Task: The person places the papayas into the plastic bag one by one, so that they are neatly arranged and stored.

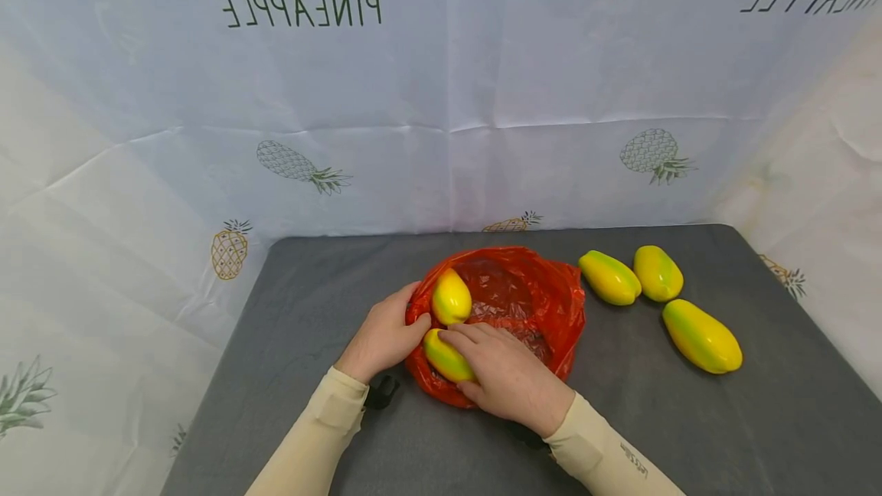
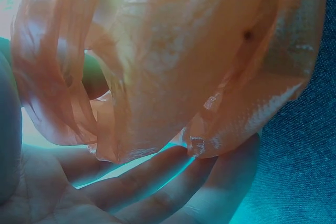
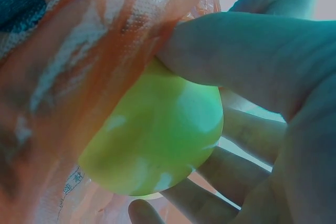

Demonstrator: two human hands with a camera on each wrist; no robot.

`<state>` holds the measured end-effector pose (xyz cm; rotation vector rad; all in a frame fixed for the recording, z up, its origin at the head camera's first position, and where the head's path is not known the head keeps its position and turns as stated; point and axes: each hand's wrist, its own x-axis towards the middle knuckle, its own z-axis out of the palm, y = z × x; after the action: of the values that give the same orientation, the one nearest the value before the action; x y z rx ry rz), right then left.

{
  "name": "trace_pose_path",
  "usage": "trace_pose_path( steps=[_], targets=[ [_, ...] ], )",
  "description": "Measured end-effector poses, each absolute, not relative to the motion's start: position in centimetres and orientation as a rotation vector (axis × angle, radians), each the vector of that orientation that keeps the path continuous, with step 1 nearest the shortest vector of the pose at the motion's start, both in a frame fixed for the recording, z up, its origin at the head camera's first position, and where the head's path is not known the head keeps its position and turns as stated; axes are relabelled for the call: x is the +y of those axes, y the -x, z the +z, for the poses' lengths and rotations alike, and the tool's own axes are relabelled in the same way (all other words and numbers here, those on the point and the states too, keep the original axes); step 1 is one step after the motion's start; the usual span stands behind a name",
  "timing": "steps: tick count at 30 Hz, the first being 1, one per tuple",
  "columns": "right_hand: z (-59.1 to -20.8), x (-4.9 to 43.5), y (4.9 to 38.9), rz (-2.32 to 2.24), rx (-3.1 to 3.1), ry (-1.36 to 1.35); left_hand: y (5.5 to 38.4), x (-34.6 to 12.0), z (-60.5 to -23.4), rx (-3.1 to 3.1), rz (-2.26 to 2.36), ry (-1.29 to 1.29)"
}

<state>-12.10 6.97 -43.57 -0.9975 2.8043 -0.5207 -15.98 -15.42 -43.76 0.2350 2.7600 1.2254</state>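
Head view, and the right hand [image 1: 506, 377] has its grip curled round a yellow fruit [image 1: 446, 358], right in the mouth of the red bag [image 1: 566, 305]! The left hand [image 1: 387, 334] pinches the bag's left rim, thumb inside. A second fruit [image 1: 451, 297] sits in there just beyond; three more fruits [image 1: 703, 337] lie on the desk [image 1: 317, 282], rightward.

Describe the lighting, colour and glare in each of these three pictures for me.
Head view: fairly even light, natural-looking colours, small highlights on the loose fruits and red bag; left wrist view: strong blue-green cast, bright glow between the fingers of the left hand; right wrist view: similar cast, pale shine on the fruit, background washed out at top right.
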Motion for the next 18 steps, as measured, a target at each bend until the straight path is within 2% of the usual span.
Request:
trace_pose_path(
  steps=[18],
  targets=[
    [-42.97,7.63,12.15,-0.565,2.807,1.016,16.12,-15.27,-44.10,2.762,1.205,-0.213]
  ],
)
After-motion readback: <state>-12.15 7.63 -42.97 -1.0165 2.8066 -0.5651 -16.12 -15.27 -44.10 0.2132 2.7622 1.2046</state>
